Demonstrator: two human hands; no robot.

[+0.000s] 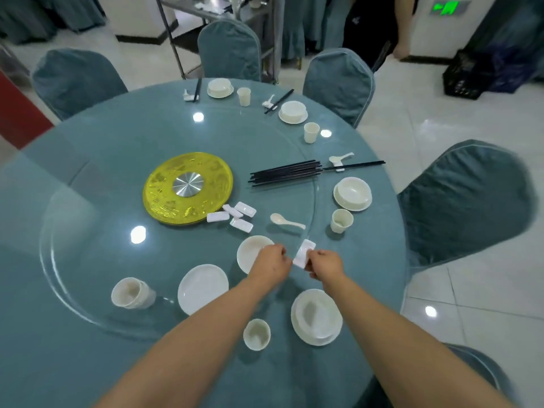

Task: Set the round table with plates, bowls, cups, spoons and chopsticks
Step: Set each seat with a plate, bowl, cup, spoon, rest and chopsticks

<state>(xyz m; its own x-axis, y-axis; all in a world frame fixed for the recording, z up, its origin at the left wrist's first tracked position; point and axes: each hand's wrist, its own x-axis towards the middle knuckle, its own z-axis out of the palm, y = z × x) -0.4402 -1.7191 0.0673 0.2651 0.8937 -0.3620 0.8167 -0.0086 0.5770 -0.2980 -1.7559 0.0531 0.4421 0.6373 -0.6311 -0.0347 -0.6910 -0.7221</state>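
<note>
My right hand (pixel 322 265) pinches a white chopstick rest (pixel 303 254) just above the glass turntable's edge. My left hand (pixel 272 260) hovers beside it with curled fingers, over the rim of a white bowl (pixel 250 251); I cannot tell whether it holds anything. Near me sit a bowl on a plate (pixel 316 316) and a cup (pixel 256 334). A loose spoon (pixel 287 220), several spare rests (pixel 232 216) and a bundle of black chopsticks (pixel 285 172) lie on the glass. A spare plate (pixel 203 287) and stacked cups (pixel 131 293) stand to the left.
Three places at the right and far side hold a bowl on a plate (pixel 352 193), a cup (pixel 341 220), a spoon and chopsticks. A yellow disc (pixel 188 189) marks the turntable's centre. Teal-covered chairs (pixel 465 201) ring the table. A person stands at the back right.
</note>
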